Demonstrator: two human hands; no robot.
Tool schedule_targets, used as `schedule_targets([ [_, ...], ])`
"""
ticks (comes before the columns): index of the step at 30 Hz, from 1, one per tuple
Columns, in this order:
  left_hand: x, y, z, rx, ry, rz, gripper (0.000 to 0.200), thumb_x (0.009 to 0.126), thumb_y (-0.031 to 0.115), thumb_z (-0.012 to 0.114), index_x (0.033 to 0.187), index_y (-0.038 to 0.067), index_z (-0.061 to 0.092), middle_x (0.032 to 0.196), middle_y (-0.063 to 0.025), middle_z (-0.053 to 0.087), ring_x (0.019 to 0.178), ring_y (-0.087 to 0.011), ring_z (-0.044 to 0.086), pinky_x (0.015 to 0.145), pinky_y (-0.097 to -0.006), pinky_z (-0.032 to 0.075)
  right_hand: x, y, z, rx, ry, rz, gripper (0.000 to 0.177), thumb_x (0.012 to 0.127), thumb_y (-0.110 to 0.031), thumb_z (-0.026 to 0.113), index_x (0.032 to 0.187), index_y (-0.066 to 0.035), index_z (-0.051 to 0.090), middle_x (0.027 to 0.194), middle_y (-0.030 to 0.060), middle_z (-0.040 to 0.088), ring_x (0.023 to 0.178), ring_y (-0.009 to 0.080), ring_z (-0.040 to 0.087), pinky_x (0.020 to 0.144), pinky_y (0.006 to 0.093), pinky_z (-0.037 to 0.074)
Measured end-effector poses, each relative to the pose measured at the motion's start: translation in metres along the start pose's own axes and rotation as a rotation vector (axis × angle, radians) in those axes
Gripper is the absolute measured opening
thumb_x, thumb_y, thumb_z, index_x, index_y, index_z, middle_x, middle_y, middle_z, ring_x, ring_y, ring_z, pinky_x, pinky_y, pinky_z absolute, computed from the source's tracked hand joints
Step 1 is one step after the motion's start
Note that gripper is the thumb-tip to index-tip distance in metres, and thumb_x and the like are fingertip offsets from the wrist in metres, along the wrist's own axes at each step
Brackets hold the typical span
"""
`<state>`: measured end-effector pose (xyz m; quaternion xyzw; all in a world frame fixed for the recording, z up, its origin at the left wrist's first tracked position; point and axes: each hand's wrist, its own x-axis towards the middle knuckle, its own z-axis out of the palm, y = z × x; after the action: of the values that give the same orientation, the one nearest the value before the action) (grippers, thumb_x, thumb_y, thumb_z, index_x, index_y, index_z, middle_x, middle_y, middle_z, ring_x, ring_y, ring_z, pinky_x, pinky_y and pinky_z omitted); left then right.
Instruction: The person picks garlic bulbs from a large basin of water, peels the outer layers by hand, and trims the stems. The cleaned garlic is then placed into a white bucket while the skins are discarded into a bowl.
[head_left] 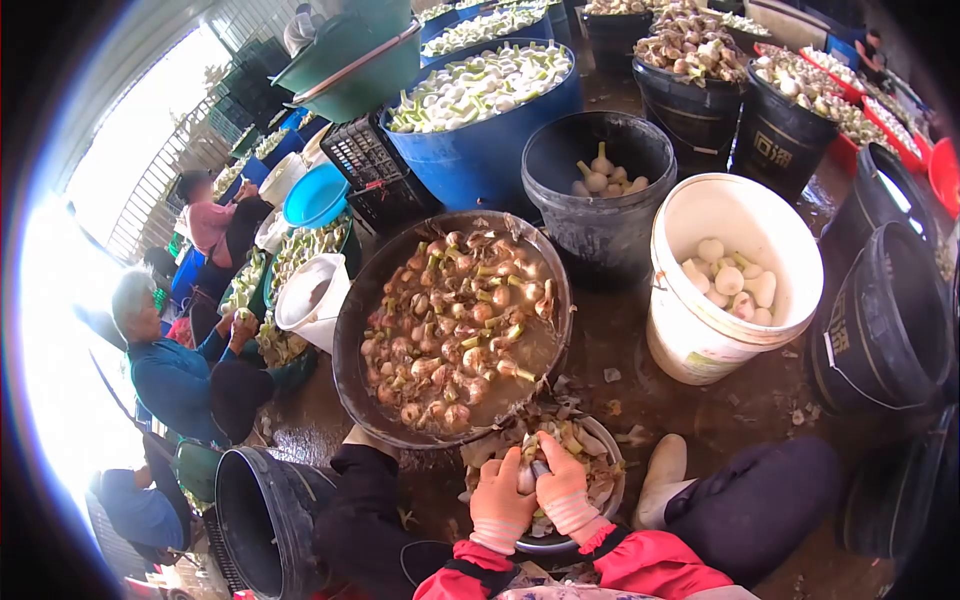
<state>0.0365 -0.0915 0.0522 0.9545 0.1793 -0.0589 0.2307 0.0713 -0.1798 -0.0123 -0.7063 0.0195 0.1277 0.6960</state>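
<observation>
My left hand (503, 500), in an orange glove, is closed around a pale garlic bulb (525, 478). My right hand (563, 487), gloved alike, is closed on a small tool with a dark grey part (540, 468) beside the bulb; its kind I cannot tell. Both hands meet over a metal basin (612, 462) heaped with garlic skins (592, 445). Just beyond them stands a wide dark tub (347, 345), where unpeeled garlic bulbs (440, 330) lie in murky water.
A white bucket (690, 330) at the right holds peeled garlic; a black bucket (590, 235) behind it holds more. Several dark buckets line the right side. A blue tub (470, 165) full of garlic stands at the back. People (165, 375) sit at the left. Scraps litter the wet floor.
</observation>
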Motion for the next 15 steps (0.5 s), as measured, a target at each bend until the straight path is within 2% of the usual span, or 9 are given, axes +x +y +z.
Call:
schedule_targets([
  [1,-0.001,-0.001,0.002,-0.001,0.004,0.003,0.066,0.067,0.028,0.074,0.126,0.009,0.05,0.11,-0.0152,0.056,0.098,-0.0368,0.057,0.079,-0.0425,0.049,-0.002,-0.001,-0.001,-0.147,0.051,-0.102,0.055,0.074,0.012,0.044,0.127,-0.002,0.051,0.11,0.0159,0.064,0.102,0.0215,0.06,0.09,0.0265,0.044],
  [2,-0.002,-0.003,0.005,0.056,0.06,0.081,0.064,0.068,0.028,0.073,0.124,0.01,0.05,0.107,-0.0142,0.057,0.094,-0.0365,0.058,0.076,-0.043,0.049,-0.003,-0.003,-0.002,-0.146,0.052,-0.108,0.055,0.074,0.012,0.044,0.127,-0.002,0.051,0.11,0.0159,0.064,0.102,0.0214,0.06,0.09,0.0265,0.044],
  [3,-0.002,-0.005,0.006,0.115,0.117,0.16,0.061,0.068,0.028,0.073,0.122,0.011,0.051,0.105,-0.0132,0.058,0.091,-0.0363,0.059,0.073,-0.0435,0.05,-0.003,-0.004,-0.002,-0.104,0.047,-0.07,0.055,0.074,0.012,0.043,0.126,-0.001,0.052,0.11,0.0162,0.064,0.102,0.0223,0.06,0.09,0.0267,0.043],
  [6,-0.006,-0.007,0.005,0.063,0.158,0.185,0.061,0.067,0.029,0.074,0.121,0.012,0.051,0.103,-0.0145,0.058,0.09,-0.036,0.059,0.073,-0.0423,0.05,-0.001,-0.001,-0.001,-0.013,0.032,0.001,0.054,0.073,0.011,0.042,0.125,0.0,0.052,0.108,0.0167,0.064,0.101,0.0239,0.061,0.09,0.027,0.043],
  [8,-0.008,-0.007,0.003,0.026,0.148,0.169,0.06,0.067,0.028,0.074,0.12,0.011,0.051,0.103,-0.015,0.059,0.092,-0.0351,0.06,0.074,-0.0421,0.05,0.003,0.013,0.002,0.136,0.0,0.137,0.051,0.074,0.011,0.042,0.122,0.0,0.054,0.106,0.0129,0.065,0.098,0.0201,0.061,0.089,0.027,0.044],
  [10,-0.008,-0.016,0.007,-0.012,0.136,0.153,0.06,0.067,0.028,0.074,0.119,0.009,0.051,0.103,-0.0155,0.059,0.094,-0.0341,0.06,0.075,-0.042,0.05,0.007,0.021,0.0,0.114,-0.009,0.083,0.049,0.074,0.01,0.044,0.121,0.001,0.055,0.105,0.011,0.065,0.097,0.0181,0.06,0.087,0.0265,0.045],
  [12,-0.003,-0.026,0.004,-0.457,0.096,0.031,0.056,0.07,0.024,0.075,0.115,0.002,0.051,0.103,-0.0144,0.06,0.083,-0.0282,0.064,0.069,-0.0373,0.053,0.007,0.011,-0.005,0.196,-0.037,0.078,0.041,0.079,0.008,0.05,0.118,0.001,0.058,0.104,0.0081,0.065,0.095,0.0142,0.06,0.085,0.0255,0.046],
  [13,-0.005,-0.028,0.005,-1.105,-0.112,-0.263,0.053,0.076,0.032,0.068,0.115,0.0,0.051,0.097,-0.0136,0.061,0.078,-0.0274,0.064,0.065,-0.0353,0.054,0.007,0.007,-0.007,0.199,-0.039,0.077,0.041,0.079,0.008,0.05,0.118,0.001,0.058,0.104,0.0081,0.065,0.095,0.0142,0.06,0.085,0.0255,0.046],
  [15,-0.004,-0.039,-0.002,-1.817,-0.34,-0.376,0.051,0.082,0.04,0.057,0.116,0.003,0.052,0.09,-0.0136,0.062,0.072,-0.0294,0.063,0.063,-0.0389,0.055,0.007,-0.007,-0.012,0.392,-0.238,0.104,0.047,0.075,0.014,0.042,0.116,0.001,0.06,0.106,0.0088,0.066,0.096,0.0139,0.06,0.088,0.0248,0.045],
])
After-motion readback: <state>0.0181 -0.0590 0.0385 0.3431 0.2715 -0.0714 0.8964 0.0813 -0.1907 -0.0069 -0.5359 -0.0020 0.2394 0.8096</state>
